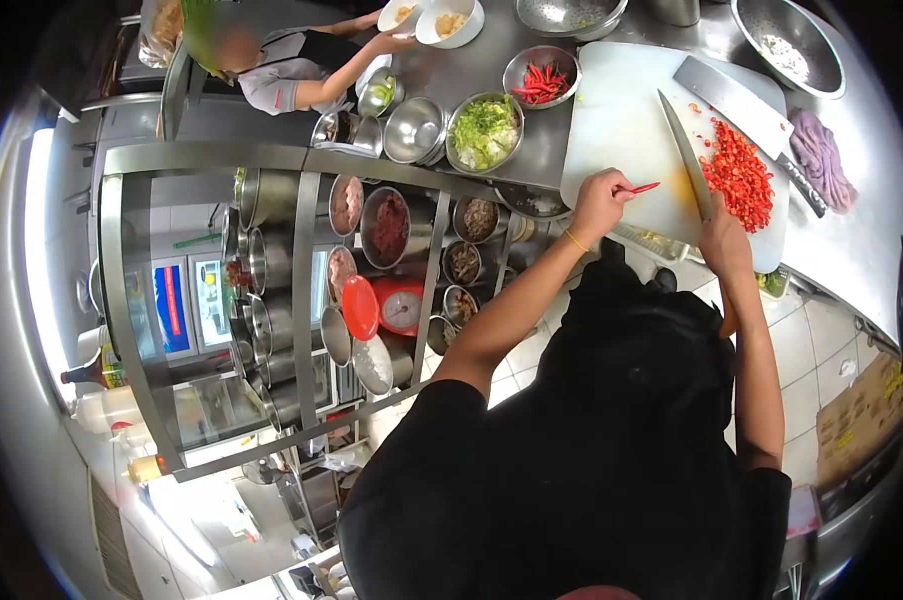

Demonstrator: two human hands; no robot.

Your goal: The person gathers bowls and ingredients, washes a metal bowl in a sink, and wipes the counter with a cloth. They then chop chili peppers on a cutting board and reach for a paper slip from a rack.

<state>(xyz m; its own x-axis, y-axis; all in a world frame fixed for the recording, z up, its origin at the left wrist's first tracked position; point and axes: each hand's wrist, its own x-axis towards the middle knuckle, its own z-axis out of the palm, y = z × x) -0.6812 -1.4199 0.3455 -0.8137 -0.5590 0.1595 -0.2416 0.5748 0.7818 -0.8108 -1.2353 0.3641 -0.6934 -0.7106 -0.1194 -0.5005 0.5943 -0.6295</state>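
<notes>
My left hand [601, 205] pinches a red chili pepper [644, 187], which sticks out to the right over the white cutting board [611, 120]. In my right hand [724, 242] is the handle of a kitchen knife [683, 142], its blade pointing away from me over the board. A heap of chopped red chili [739, 178] lies just right of that blade. Beyond the heap a broad cleaver [733, 104] rests across the board, its dark handle toward the right edge. To the board's left stands a metal bowl [511, 75] of whole red chilies.
A purple cloth [823, 162] lies right of the cleaver. A colander [816, 70] stands at the back right. Left of the board are a bowl of chopped greens [484, 132] and stacked metal bowls [414, 130]. Another person [289, 80] holds white bowls [449, 22] at the upper left.
</notes>
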